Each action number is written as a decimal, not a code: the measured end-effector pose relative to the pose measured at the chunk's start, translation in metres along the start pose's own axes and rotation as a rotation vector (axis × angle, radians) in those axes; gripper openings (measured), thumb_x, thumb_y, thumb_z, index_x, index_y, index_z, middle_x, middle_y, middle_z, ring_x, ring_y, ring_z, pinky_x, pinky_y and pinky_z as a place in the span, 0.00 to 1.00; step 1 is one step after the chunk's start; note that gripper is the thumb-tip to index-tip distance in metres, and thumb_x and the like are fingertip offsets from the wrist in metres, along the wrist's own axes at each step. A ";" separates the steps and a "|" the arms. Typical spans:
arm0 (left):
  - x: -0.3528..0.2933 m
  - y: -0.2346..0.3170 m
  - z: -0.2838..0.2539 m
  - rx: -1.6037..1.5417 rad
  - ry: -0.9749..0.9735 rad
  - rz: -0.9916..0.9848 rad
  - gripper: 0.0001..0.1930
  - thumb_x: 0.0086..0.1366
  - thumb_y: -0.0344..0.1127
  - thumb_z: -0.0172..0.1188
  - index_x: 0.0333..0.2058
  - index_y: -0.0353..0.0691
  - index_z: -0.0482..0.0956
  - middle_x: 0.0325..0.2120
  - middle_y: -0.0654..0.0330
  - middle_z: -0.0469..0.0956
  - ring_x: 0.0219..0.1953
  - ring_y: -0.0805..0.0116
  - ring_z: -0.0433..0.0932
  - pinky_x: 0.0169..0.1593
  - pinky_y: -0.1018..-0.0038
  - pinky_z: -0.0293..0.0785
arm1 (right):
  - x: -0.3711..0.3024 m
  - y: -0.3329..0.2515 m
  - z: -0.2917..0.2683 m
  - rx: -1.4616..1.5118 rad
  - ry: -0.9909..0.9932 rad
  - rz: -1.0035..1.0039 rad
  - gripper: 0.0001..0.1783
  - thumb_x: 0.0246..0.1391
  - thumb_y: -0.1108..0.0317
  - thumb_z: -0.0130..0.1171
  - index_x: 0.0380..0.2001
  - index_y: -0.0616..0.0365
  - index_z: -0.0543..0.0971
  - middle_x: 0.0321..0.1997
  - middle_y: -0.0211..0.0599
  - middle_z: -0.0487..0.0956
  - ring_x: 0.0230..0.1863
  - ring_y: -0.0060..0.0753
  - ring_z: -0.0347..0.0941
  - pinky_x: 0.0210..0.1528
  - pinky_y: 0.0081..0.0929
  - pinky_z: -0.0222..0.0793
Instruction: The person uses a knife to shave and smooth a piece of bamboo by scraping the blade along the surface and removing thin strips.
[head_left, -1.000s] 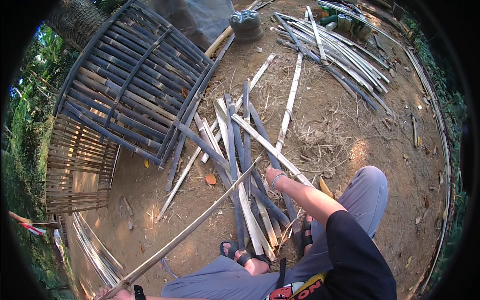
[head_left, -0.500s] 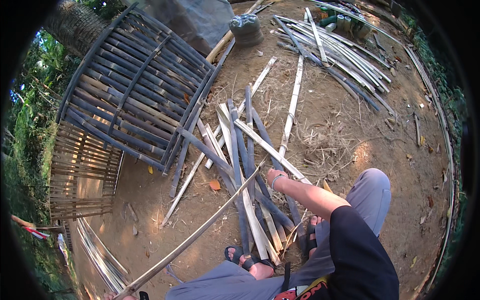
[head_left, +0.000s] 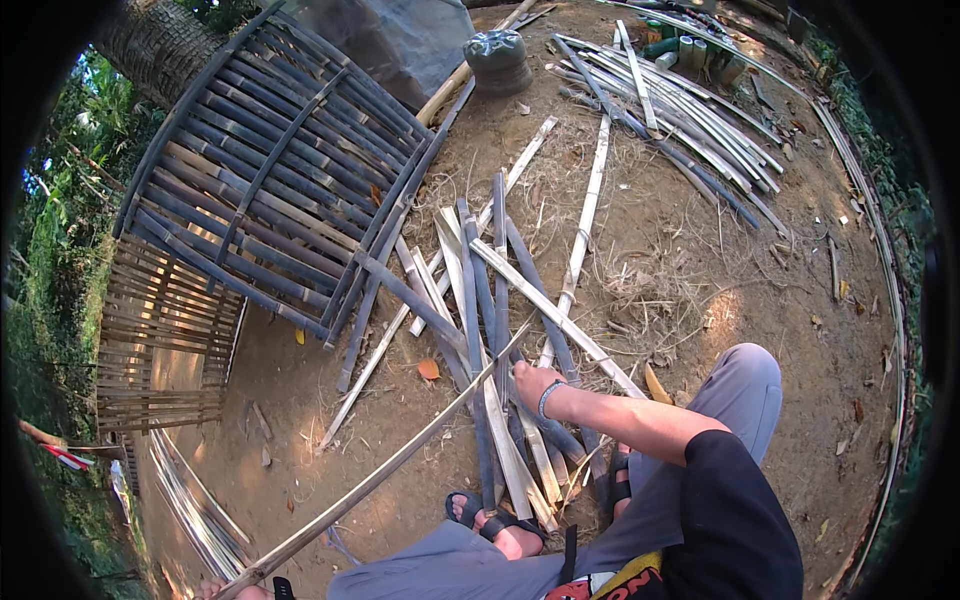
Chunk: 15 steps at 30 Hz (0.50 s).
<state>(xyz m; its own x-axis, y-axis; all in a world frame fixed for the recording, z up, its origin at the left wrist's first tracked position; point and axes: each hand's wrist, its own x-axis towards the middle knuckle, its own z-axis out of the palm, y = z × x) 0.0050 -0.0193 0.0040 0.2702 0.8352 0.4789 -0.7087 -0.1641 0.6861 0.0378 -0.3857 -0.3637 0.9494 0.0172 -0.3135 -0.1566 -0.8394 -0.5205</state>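
Observation:
A long split bamboo strip [head_left: 375, 478] slants from the lower left up toward the middle. My left hand [head_left: 240, 591], partly cut off by the lower edge, is closed around its near end. My right hand [head_left: 537, 385], a bracelet at its wrist, is closed beside the strip's far end. Whatever it grips is mostly hidden; a small dark edge shows by the fingers. Beneath my right hand lies a crossed heap of dark and pale bamboo slats [head_left: 497, 290], reaching down between my sandalled feet.
A dark bamboo slat frame [head_left: 270, 150] leans at the upper left, above a lighter slatted panel [head_left: 165, 340]. Pale strips [head_left: 690, 120] are piled at the far right. Shavings [head_left: 640, 290] litter the dirt, and a filled plastic bag [head_left: 497, 65] stands at the back.
My right hand has moved a little down and to the left, closer to my body, along the strip. The left hand still holds the near end.

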 end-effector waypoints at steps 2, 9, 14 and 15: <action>0.020 -0.010 -0.018 0.080 0.091 0.023 0.21 0.64 0.56 0.56 0.35 0.46 0.62 0.33 0.63 0.62 0.36 0.69 0.61 0.42 0.71 0.57 | -0.028 -0.052 -0.032 0.003 -0.017 -0.114 0.09 0.55 0.74 0.45 0.37 0.70 0.66 0.26 0.58 0.79 0.31 0.55 0.81 0.30 0.43 0.77; 0.003 0.005 -0.006 0.078 0.148 0.050 0.23 0.67 0.55 0.53 0.22 0.46 0.59 0.17 0.68 0.58 0.21 0.74 0.60 0.29 0.78 0.59 | -0.103 -0.130 -0.069 0.052 -0.041 -0.292 0.09 0.56 0.72 0.43 0.36 0.70 0.65 0.24 0.57 0.79 0.27 0.54 0.80 0.27 0.44 0.77; -0.003 0.001 -0.006 0.025 0.091 0.033 0.22 0.68 0.56 0.50 0.22 0.47 0.63 0.16 0.71 0.61 0.17 0.80 0.60 0.22 0.81 0.54 | -0.050 -0.038 -0.018 -0.064 0.063 -0.115 0.10 0.55 0.73 0.45 0.37 0.71 0.65 0.25 0.57 0.79 0.29 0.54 0.80 0.28 0.42 0.78; -0.001 0.005 -0.004 0.004 0.096 0.030 0.23 0.68 0.56 0.50 0.20 0.47 0.62 0.16 0.71 0.60 0.17 0.80 0.59 0.22 0.81 0.53 | -0.054 -0.057 -0.027 -0.051 0.035 -0.147 0.10 0.55 0.74 0.45 0.38 0.71 0.65 0.26 0.57 0.79 0.30 0.54 0.81 0.28 0.42 0.78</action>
<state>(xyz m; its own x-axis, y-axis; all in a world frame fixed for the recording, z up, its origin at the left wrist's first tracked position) -0.0014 -0.0186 0.0047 0.1854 0.8762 0.4448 -0.7126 -0.1918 0.6749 0.0025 -0.3539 -0.2955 0.9700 0.1238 -0.2090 -0.0022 -0.8558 -0.5174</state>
